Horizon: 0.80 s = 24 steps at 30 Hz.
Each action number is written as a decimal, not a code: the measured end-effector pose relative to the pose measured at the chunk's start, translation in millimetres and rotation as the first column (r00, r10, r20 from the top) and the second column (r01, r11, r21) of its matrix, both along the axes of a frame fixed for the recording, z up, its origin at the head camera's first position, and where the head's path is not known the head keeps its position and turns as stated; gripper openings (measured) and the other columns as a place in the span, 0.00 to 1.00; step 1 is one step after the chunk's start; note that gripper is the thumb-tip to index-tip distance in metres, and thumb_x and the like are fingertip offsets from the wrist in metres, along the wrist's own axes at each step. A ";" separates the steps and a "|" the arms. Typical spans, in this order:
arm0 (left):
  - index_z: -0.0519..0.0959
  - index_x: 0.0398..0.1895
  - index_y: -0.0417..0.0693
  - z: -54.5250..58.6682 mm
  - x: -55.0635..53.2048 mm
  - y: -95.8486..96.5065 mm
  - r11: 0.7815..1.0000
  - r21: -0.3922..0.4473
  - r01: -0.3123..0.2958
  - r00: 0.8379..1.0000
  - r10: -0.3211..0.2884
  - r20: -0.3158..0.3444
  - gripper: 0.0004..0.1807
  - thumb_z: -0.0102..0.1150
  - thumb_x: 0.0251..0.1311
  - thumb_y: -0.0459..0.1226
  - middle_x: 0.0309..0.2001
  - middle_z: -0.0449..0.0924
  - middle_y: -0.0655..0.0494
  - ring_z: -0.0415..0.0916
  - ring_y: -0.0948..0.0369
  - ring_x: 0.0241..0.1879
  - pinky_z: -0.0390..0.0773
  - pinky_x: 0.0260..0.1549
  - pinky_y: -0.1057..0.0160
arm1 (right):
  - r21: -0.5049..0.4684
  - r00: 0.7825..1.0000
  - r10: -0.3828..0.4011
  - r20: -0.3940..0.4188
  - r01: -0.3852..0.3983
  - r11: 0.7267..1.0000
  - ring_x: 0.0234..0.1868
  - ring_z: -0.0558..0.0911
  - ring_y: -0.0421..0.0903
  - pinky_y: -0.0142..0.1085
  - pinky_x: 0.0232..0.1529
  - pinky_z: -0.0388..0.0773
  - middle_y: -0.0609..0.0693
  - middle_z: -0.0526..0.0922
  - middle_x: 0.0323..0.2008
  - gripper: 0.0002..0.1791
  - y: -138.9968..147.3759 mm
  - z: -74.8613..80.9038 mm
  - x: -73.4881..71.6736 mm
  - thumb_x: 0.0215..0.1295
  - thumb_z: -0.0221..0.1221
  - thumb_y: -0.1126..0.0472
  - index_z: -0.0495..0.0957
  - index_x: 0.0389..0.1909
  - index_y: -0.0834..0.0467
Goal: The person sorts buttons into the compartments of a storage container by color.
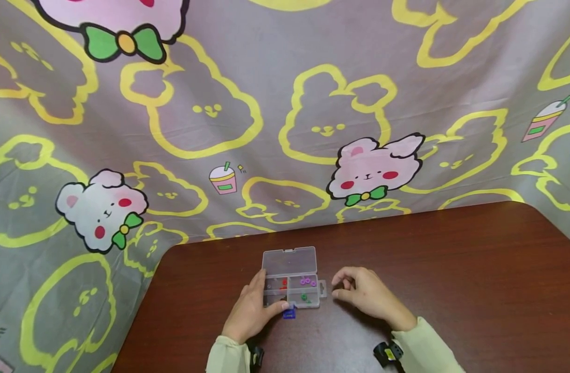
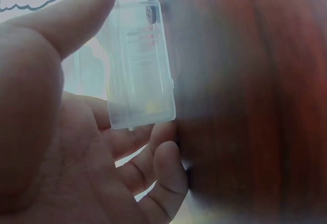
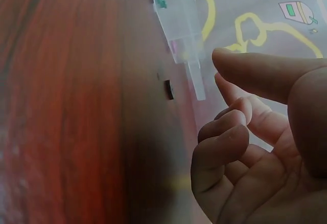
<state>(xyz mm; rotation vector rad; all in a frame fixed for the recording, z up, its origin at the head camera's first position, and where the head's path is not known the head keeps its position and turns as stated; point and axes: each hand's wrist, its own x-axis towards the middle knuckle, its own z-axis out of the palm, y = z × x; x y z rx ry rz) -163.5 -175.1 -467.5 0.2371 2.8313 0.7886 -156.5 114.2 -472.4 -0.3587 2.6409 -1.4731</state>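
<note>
A clear plastic compartment box [image 1: 303, 304] stands on the table with its lid [image 1: 289, 261] raised at the back. Purple rings [image 1: 307, 281] lie in its back right compartment, green pieces [image 1: 305, 297] in the front right one, and red pieces [image 1: 284, 283] in the back left one. My left hand [image 1: 252, 311] holds the box's left side, thumb at the front edge and fingers along the side. A blue piece [image 1: 289, 313] shows at the front edge by the thumb. My right hand [image 1: 366, 292] hovers to the right of the box, fingers bent and thumb apart from the index finger, holding nothing visible.
A hanging tab [image 1: 322, 288] sticks out from the box's right side. On the brown table [image 1: 452, 274], a small dark piece [image 3: 169, 89] shows near the box in the right wrist view. A patterned cloth [image 1: 275, 119] hangs behind the table.
</note>
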 end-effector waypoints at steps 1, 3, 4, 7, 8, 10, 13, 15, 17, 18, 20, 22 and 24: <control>0.54 0.78 0.35 0.2 0.1 0.0 1.000 0.000 0.001 1.000 -0.001 -0.001 0.58 0.68 0.56 0.60 0.76 0.56 0.38 0.58 0.39 0.72 0.65 0.65 0.39 | -0.001 1.000 0.003 0.002 -0.003 1.000 0.22 0.69 0.38 0.30 0.27 0.67 0.43 0.71 0.22 0.06 0.5 -0.5 0.0 0.58 0.71 0.63 0.83 0.35 0.55; 0.54 0.78 0.35 0.7 0.4 -0.1 1.000 -0.001 0.004 1.000 -0.004 -0.004 0.58 0.68 0.56 0.60 0.76 0.56 0.38 0.58 0.39 0.72 0.65 0.65 0.39 | -0.003 1.000 0.008 0.010 -0.008 1.000 0.22 0.69 0.37 0.30 0.26 0.67 0.43 0.71 0.22 0.07 1.6 -1.5 0.1 0.58 0.71 0.63 0.84 0.35 0.55; 0.54 0.78 0.35 0.8 0.4 -0.1 1.000 -0.001 0.005 1.000 -0.005 -0.005 0.57 0.68 0.56 0.60 0.76 0.56 0.38 0.58 0.39 0.72 0.65 0.65 0.39 | -0.005 1.000 0.011 0.011 -0.011 1.000 0.22 0.69 0.37 0.30 0.26 0.66 0.43 0.71 0.22 0.07 2.1 -1.9 0.2 0.58 0.71 0.63 0.84 0.35 0.55; 0.54 0.78 0.35 1.2 0.4 0.1 1.000 0.002 0.006 1.000 -0.006 -0.005 0.58 0.68 0.56 0.60 0.76 0.56 0.38 0.58 0.39 0.71 0.65 0.65 0.39 | -0.014 1.000 0.018 0.008 -0.018 1.000 0.21 0.68 0.36 0.30 0.26 0.66 0.43 0.71 0.22 0.06 3.6 -3.0 0.3 0.57 0.71 0.64 0.84 0.35 0.55; 0.54 0.78 0.34 1.4 0.5 0.2 1.000 0.002 0.005 1.000 -0.005 -0.003 0.58 0.68 0.56 0.60 0.76 0.56 0.38 0.58 0.39 0.72 0.65 0.65 0.39 | -0.018 1.000 0.019 0.004 -0.019 1.000 0.21 0.68 0.36 0.30 0.25 0.66 0.43 0.71 0.21 0.06 4.1 -3.6 0.3 0.57 0.71 0.64 0.85 0.35 0.55; 0.53 0.78 0.34 1.4 0.4 0.4 1.000 0.001 0.004 1.000 -0.004 -0.002 0.58 0.68 0.56 0.60 0.76 0.56 0.38 0.58 0.39 0.72 0.65 0.65 0.39 | -0.021 1.000 0.017 -0.009 -0.017 1.000 0.21 0.68 0.35 0.30 0.25 0.66 0.43 0.71 0.21 0.06 4.9 -4.6 0.2 0.56 0.72 0.64 0.85 0.34 0.55; 0.53 0.78 0.34 1.2 0.3 0.4 1.000 0.001 0.003 1.000 -0.003 -0.004 0.58 0.69 0.56 0.60 0.75 0.57 0.38 0.58 0.39 0.71 0.65 0.65 0.39 | -0.024 1.000 0.012 -0.014 -0.013 1.000 0.20 0.67 0.35 0.30 0.25 0.66 0.42 0.70 0.20 0.06 5.4 -5.5 0.4 0.54 0.72 0.65 0.85 0.33 0.55; 0.53 0.78 0.34 0.9 0.2 0.3 1.000 0.001 0.004 1.000 -0.004 -0.007 0.58 0.69 0.56 0.60 0.75 0.57 0.38 0.59 0.40 0.71 0.65 0.65 0.39 | -0.017 1.000 0.009 -0.010 -0.009 1.000 0.20 0.67 0.35 0.30 0.25 0.66 0.42 0.70 0.20 0.07 5.3 -6.2 0.4 0.53 0.72 0.66 0.85 0.32 0.55; 0.54 0.77 0.34 0.7 0.2 0.3 1.000 0.002 0.004 1.000 -0.004 -0.010 0.58 0.69 0.56 0.60 0.75 0.57 0.38 0.59 0.40 0.71 0.66 0.64 0.39 | -0.009 1.000 0.008 -0.007 -0.008 1.000 0.20 0.67 0.35 0.30 0.25 0.65 0.42 0.70 0.20 0.08 5.3 -6.5 0.3 0.53 0.72 0.66 0.85 0.32 0.54; 0.54 0.77 0.34 0.7 0.2 0.3 1.000 0.002 0.005 1.000 -0.005 -0.012 0.58 0.69 0.56 0.60 0.75 0.57 0.38 0.59 0.40 0.71 0.66 0.64 0.40 | -0.004 1.000 0.009 -0.007 -0.010 1.000 0.20 0.67 0.35 0.30 0.25 0.65 0.42 0.70 0.20 0.08 5.2 -6.5 0.3 0.52 0.72 0.66 0.85 0.32 0.54; 0.54 0.78 0.34 0.8 0.2 0.5 1.000 0.002 0.004 1.000 -0.004 -0.009 0.58 0.69 0.56 0.60 0.75 0.57 0.38 0.59 0.40 0.71 0.66 0.64 0.39 | 0.006 1.000 0.013 -0.009 -0.012 1.000 0.20 0.67 0.35 0.30 0.25 0.65 0.42 0.70 0.20 0.08 5.4 -6.7 0.3 0.52 0.72 0.66 0.85 0.32 0.54; 0.53 0.78 0.34 0.6 0.1 0.5 1.000 0.002 0.004 1.000 -0.004 -0.007 0.58 0.69 0.56 0.60 0.75 0.57 0.38 0.59 0.40 0.71 0.66 0.64 0.39 | 0.017 1.000 0.016 -0.016 -0.016 1.000 0.21 0.67 0.34 0.30 0.25 0.65 0.42 0.70 0.20 0.08 5.4 -6.6 0.3 0.52 0.72 0.66 0.85 0.32 0.54; 0.54 0.78 0.34 0.3 -0.1 0.5 1.000 0.001 0.004 1.000 -0.004 -0.006 0.58 0.69 0.56 0.60 0.75 0.57 0.38 0.59 0.40 0.71 0.66 0.64 0.39 | 0.025 1.000 0.019 -0.019 -0.019 1.000 0.21 0.67 0.34 0.30 0.25 0.65 0.42 0.70 0.20 0.08 5.4 -6.4 0.4 0.52 0.72 0.65 0.85 0.32 0.54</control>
